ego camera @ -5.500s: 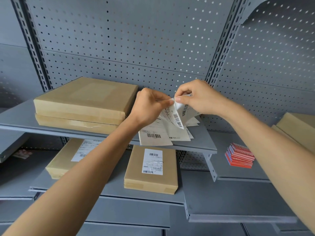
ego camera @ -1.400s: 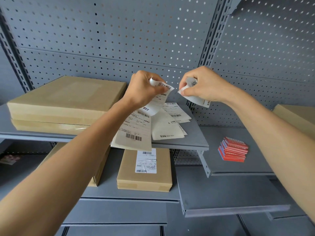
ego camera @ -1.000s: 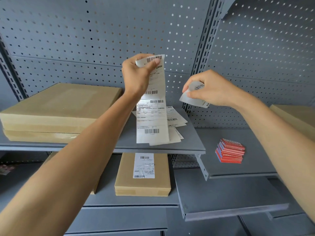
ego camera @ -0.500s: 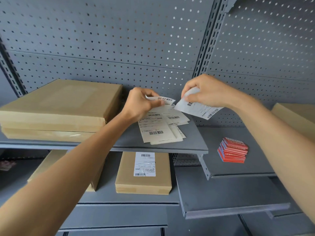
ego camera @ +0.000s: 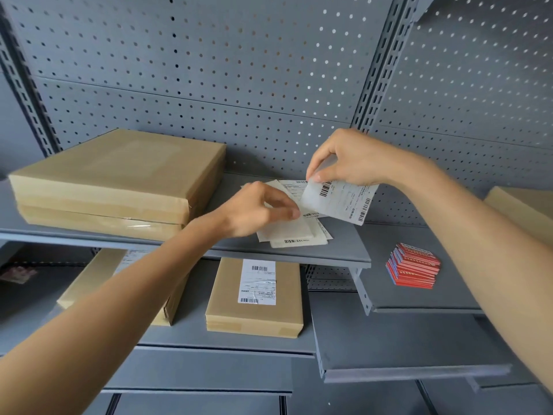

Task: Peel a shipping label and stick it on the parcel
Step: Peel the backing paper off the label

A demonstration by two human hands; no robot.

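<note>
My right hand pinches the top corner of a peeled white shipping label with barcodes, holding it in the air over the upper shelf. My left hand hovers low over the pile of label sheets on that shelf, its fingertips at the held label's lower left corner; I cannot tell whether it grips anything. Two stacked brown parcels without labels lie at the left of the same shelf.
A brown parcel with a label lies on the lower shelf, beside another labelled parcel partly hidden by my left arm. A stack of red cards sits on the right shelf. Another brown box shows at the far right. Grey pegboard backs everything.
My left hand lifted the strip of label sheets, then laid it back on the pile and let go. My right hand kept the peeled label, which now hangs flatter, nearer the left hand.
</note>
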